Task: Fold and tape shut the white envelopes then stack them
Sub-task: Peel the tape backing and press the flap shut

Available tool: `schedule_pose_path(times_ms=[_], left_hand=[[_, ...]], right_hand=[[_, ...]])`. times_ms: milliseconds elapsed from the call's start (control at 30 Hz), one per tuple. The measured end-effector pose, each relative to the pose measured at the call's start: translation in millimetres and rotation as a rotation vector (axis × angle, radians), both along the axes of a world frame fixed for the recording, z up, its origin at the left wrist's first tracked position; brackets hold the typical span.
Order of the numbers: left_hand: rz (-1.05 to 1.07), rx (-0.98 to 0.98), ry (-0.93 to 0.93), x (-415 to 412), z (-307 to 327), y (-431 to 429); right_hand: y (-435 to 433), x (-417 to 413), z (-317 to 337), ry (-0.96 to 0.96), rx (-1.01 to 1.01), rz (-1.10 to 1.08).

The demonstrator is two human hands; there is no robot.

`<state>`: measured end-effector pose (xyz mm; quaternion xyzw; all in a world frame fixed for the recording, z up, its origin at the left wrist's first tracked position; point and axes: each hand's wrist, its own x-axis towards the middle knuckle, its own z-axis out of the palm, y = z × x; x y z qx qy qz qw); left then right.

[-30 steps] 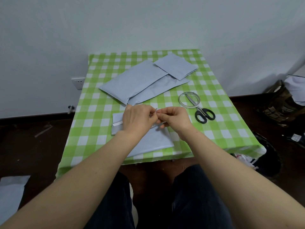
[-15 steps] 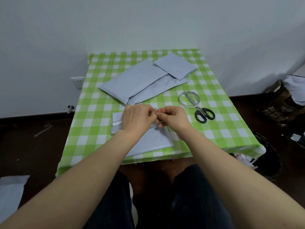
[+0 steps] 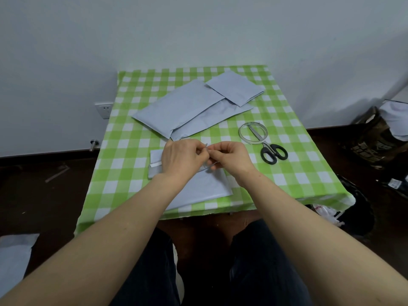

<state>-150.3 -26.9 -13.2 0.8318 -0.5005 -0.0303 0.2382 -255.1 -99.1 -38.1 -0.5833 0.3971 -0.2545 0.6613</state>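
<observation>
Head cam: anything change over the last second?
No visible change. The left hand and right hand still pinch the small strip between their fingertips, over the near envelope, in the same spot as before. The far envelope pile, tape roll and scissors lie where they were.

I get soft, cool, even light, brightest on the white wall (image 3: 198, 29) and the checked table (image 3: 293, 133). A broad grey shadow dims the wall's right side. The floor (image 3: 33, 191) reads dark and murky. The wide lens bows the edges and stretches the forearms (image 3: 106, 235); the centre is sharp.
</observation>
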Motion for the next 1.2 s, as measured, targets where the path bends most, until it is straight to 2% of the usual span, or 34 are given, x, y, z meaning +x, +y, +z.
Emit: schedule_pose_path(times_ms=[467,567,733,1033,1200], left_hand=[[0.004,0.008,0.021,2.9,-1.3,-0.5],[0.035,0.013,0.087,3.3,-1.2,-1.5],[0.192,-0.034,0.378,8.5,-3.4,-6.2],[0.455,-0.256,1.115,17.2,5.5,-5.0],[0.577,-0.381,1.378,23.8,14.5,2.5]], right_hand=[[3.0,1.2,2.7,0.007,-0.01,-0.011],[3.7,1.1,3.4,0.019,-0.007,-0.031],[3.4,1.2,5.3,0.037,0.016,-0.084],[3.0,2.6,8.7,0.032,0.099,-0.211],[3.8,2.2,8.0,0.057,0.128,-0.274]])
